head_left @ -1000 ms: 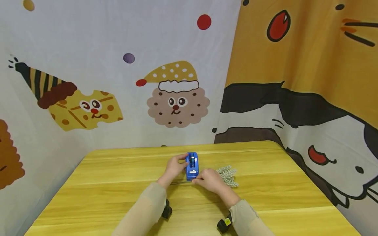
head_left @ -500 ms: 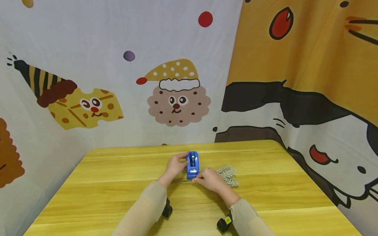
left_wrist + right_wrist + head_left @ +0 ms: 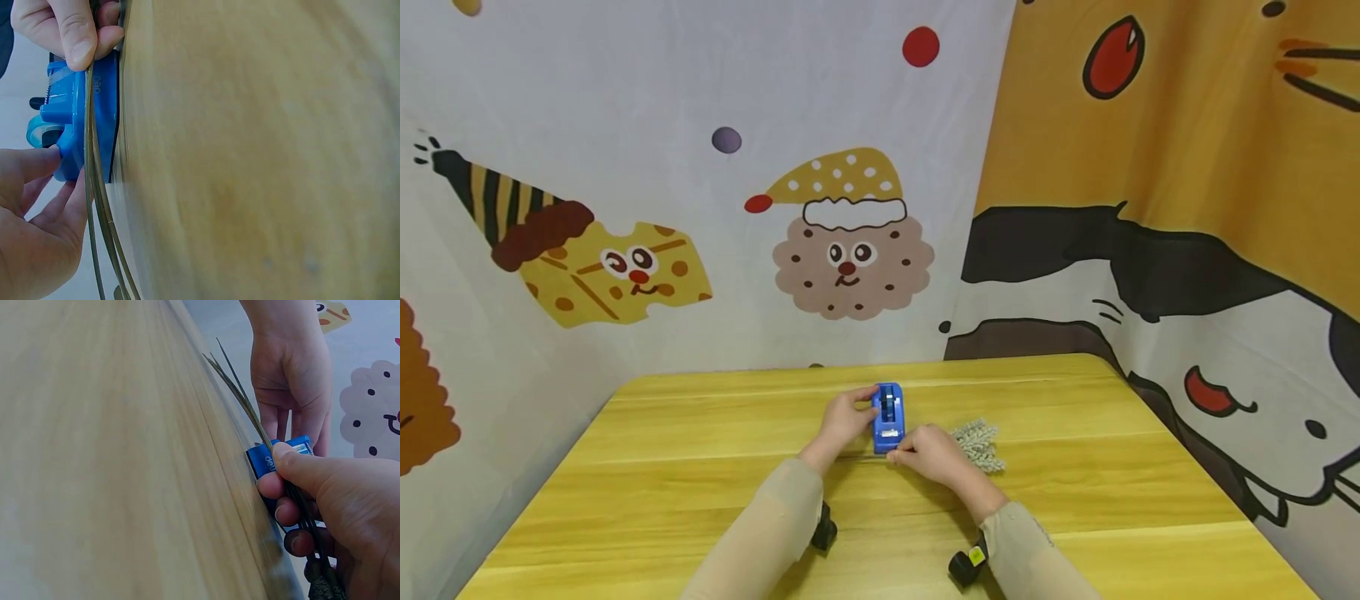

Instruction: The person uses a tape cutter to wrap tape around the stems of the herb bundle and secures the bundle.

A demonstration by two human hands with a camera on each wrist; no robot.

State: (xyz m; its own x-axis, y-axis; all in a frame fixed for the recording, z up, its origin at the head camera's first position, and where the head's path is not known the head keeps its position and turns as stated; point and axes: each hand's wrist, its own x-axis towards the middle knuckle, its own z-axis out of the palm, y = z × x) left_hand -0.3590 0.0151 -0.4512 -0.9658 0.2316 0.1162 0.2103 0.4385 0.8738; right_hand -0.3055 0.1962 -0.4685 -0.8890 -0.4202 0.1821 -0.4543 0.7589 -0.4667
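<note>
A blue tape dispenser (image 3: 889,435) with a roll of tape in it stands on the table, its narrow end towards me. My left hand (image 3: 844,421) grips it from the left side, thumb and fingers on opposite sides in the left wrist view. Just in front of the dispenser, my right hand (image 3: 934,454) pinches a small bundle of thin dry stems (image 3: 240,394) between thumb and fingers. The stems pass across the dispenser's near end, and their bare ends stick out to the left. Pale wheat-like heads (image 3: 979,446) of the bundle show to the right of that hand.
The wooden table (image 3: 700,500) reaches back to a cloth backdrop (image 3: 662,167) printed with cartoon figures. Black wrist cameras sit under both sleeves, the left one (image 3: 824,530) and the right one (image 3: 966,568), close above the tabletop.
</note>
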